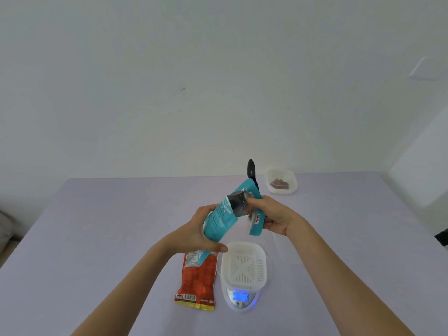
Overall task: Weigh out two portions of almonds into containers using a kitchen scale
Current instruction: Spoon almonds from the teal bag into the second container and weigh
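Lavender desk [97, 238], white wall. Left hand [198, 231] and right hand [274, 217] both grip teal pouch [219, 223] above white slotted container [244, 263] on scale [242, 305]; display reads 0. Right hand also holds black spoon [251, 168]. Pouch print unreadable. Second container [292, 183], far right, holds almonds [280, 183].

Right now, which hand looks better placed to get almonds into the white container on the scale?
Right hand: it pinches the teal pouch top and seems to hold the black spoon, above the white container. Left hand grips the pouch body.
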